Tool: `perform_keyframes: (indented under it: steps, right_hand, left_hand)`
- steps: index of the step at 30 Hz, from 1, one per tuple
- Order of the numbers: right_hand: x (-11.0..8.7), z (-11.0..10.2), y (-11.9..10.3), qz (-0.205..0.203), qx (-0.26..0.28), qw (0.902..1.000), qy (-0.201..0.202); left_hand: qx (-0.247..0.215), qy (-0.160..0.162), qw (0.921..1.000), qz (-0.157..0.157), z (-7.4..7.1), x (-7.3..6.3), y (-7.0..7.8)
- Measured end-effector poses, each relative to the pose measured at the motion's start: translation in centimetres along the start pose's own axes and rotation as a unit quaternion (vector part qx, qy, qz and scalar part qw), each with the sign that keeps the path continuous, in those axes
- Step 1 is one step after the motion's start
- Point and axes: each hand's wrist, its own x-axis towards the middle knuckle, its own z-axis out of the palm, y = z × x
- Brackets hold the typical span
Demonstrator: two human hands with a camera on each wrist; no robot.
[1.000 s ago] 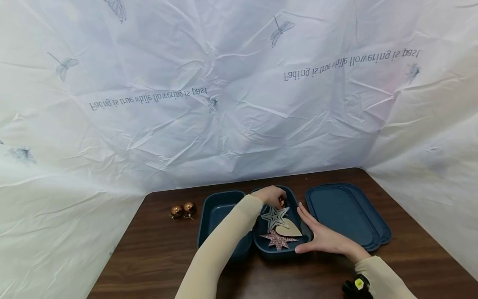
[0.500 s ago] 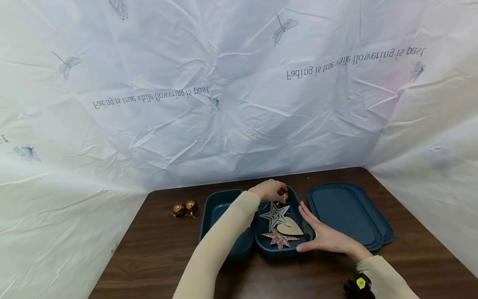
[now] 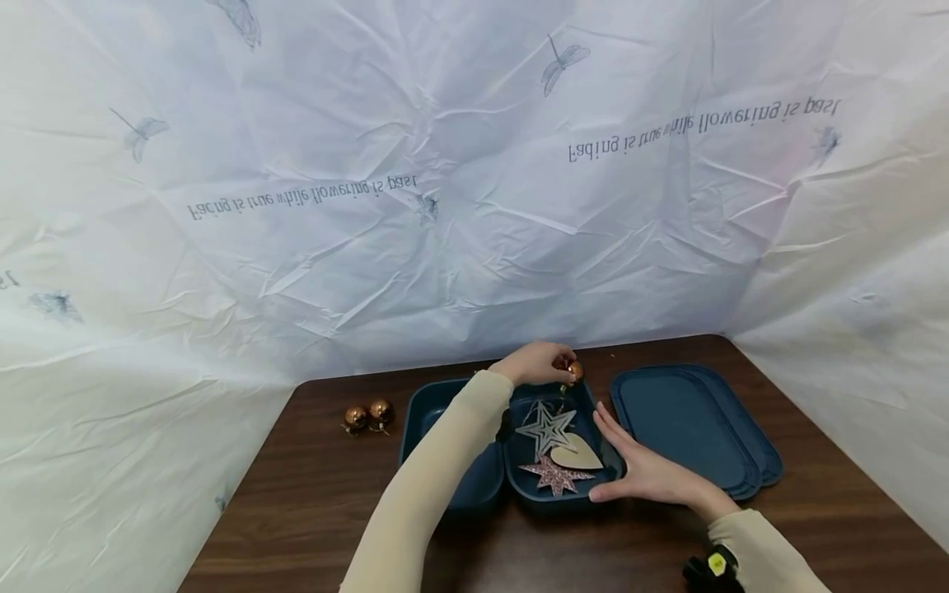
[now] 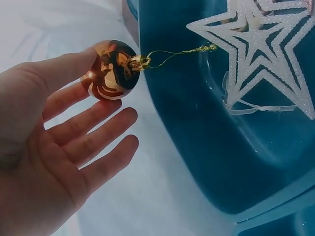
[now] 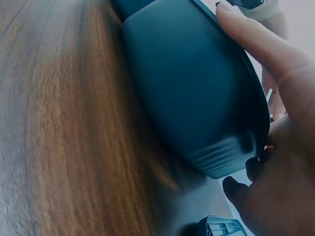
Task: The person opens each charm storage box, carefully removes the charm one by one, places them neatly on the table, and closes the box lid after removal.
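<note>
My left hand (image 3: 537, 364) pinches a shiny copper bauble (image 4: 110, 73) between thumb and forefinger; the other fingers are spread. From the bauble's gold cap a string loop trails over the far end of the right-hand dark blue tub (image 3: 549, 504). Inside that tub lie a glittery white openwork star (image 4: 253, 42), a pale wooden heart (image 3: 582, 457) and a pink glitter star (image 3: 556, 475). Around the tub's right side, my right hand (image 3: 645, 473) holds on, its thumb near the front corner and fingers along the rim. In the right wrist view, the tub's smooth outer wall (image 5: 192, 83) shows.
A second blue tub (image 3: 478, 490) adjoins on the left, partly covered by my left sleeve (image 3: 437, 469). Two more copper baubles (image 3: 356, 417) sit at the table's left. Stacked blue lids (image 3: 682, 420) lie on the right. White printed sheeting (image 3: 482, 272) rises behind the wooden table (image 3: 319, 511).
My left hand has lifted the bauble from inside the right-hand tub, upward and back to its far rim. My right hand keeps its place on the tub.
</note>
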Motion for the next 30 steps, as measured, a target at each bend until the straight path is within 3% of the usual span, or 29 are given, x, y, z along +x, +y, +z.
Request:
perform_keyframes:
  steps: [12,30]
  right_hand:
    - [-0.3,0.1,0.2,0.006,0.001,0.9999,-0.010]
    - [-1.0,-0.4,0.4,-0.018,-0.011,0.9998,-0.006]
  left_hand:
    - [-0.013,0.027,0.9994,-0.015,-0.1,-2.4,-1.9]
    - [-0.051,0.096,0.9901,-0.089,-3.7,-10.1,-8.1]
